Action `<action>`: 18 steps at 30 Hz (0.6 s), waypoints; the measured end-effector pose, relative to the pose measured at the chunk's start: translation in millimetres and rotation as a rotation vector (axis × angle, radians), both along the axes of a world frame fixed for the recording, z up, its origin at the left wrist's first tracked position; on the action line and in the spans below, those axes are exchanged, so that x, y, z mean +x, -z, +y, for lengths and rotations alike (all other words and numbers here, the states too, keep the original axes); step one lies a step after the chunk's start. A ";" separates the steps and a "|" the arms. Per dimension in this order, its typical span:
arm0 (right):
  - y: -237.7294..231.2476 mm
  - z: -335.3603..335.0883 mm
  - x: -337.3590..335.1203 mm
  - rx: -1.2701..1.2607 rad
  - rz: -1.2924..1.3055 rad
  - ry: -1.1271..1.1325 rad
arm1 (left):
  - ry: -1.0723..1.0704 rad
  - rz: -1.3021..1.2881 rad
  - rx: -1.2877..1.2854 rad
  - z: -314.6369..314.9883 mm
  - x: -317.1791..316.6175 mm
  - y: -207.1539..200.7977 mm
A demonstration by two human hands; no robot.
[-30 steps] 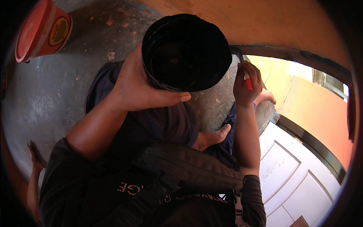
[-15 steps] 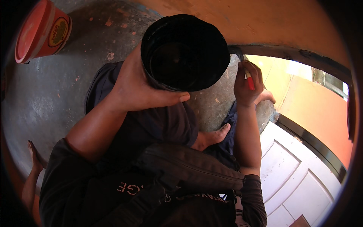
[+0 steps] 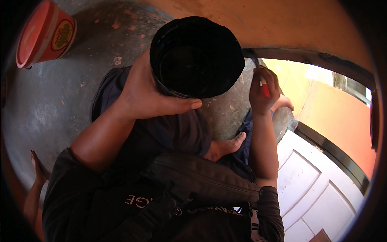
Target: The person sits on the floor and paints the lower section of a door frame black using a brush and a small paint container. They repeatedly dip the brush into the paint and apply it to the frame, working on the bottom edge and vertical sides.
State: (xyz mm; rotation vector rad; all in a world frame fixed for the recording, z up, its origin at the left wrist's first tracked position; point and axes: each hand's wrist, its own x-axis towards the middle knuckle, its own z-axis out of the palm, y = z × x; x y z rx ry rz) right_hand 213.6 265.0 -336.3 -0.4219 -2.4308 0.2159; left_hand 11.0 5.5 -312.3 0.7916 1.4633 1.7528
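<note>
My left hand (image 3: 151,94) is wrapped round the side of a black paint pot (image 3: 197,56), its thumb along the near wall below the rim. The pot is tilted so that I look into its dark inside; how much paint it holds I cannot tell. To the right of it, my right hand (image 3: 264,90) grips a paintbrush (image 3: 264,86) with a red-ended handle. The dark bristles point away from me and meet the dark strip (image 3: 282,53) along the foot of the orange wall (image 3: 290,24). Part of the brush is hidden by my fingers.
A red lidded bucket (image 3: 46,36) stands on the paint-spotted grey floor (image 3: 60,97) at the far left. To the right lie a white panelled door (image 3: 310,181) and a bright opening. Another person's bare foot (image 3: 38,169) shows at the lower left. A dark waist bag (image 3: 205,175) crosses my lap.
My right hand and the brush have shifted very slightly left along the strip. The pot in my left hand stays almost where it was.
</note>
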 end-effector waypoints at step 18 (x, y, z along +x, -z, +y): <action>-10.6 -2.5 -0.1 0.029 0.045 0.020 | 0.016 0.049 -0.019 -0.4 -1.3 -1.7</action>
